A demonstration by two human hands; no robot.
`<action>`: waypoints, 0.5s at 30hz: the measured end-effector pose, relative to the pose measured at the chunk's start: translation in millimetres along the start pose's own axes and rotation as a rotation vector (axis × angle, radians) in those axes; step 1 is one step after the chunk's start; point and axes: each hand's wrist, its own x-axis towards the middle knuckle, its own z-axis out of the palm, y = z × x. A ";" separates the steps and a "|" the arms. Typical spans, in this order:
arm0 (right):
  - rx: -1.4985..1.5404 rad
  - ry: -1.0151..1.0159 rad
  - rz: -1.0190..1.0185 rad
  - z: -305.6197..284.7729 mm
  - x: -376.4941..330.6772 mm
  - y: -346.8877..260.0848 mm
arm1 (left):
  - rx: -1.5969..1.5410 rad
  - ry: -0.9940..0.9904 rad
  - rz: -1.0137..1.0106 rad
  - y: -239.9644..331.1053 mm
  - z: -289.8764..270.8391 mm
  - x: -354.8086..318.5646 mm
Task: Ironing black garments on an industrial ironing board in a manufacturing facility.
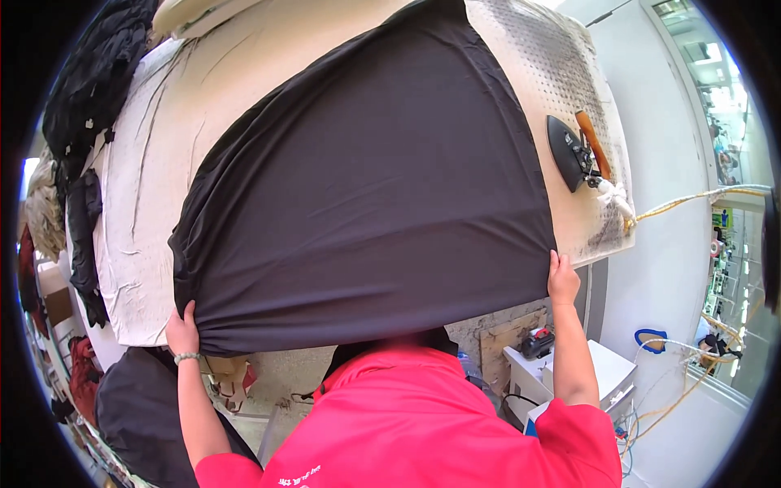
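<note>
A large black cloth (366,179) lies spread over a pale padded ironing table (154,187). My left hand (182,330), with a bracelet on its wrist, grips the cloth's bunched near-left corner at the table's front edge. At the near-right corner my right hand (563,279) pinches the cloth's hem. The cloth is stretched flat between both hands. An iron (576,151) with a dark sole and an orange-brown handle rests on the table's right side, beyond the cloth.
Dark garments (93,81) are heaped at the table's far-left corner and hang down its left side. A yellow cord (691,198) runs right from the iron. A white box (602,370) and cables sit below right. A dark bundle (134,407) lies lower left.
</note>
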 end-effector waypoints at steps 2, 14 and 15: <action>-0.034 -0.105 0.095 -10.9 -2.3 -2.7 | 0.172 -0.122 -0.194 38.1 -14.1 -5.0; 0.881 -0.185 -1.047 -91.2 -38.9 -255.8 | -0.271 -0.128 1.159 322.0 44.9 -92.1; 0.814 -0.150 -0.997 -77.8 -19.4 -230.6 | -0.235 -0.157 1.164 337.4 46.2 -95.1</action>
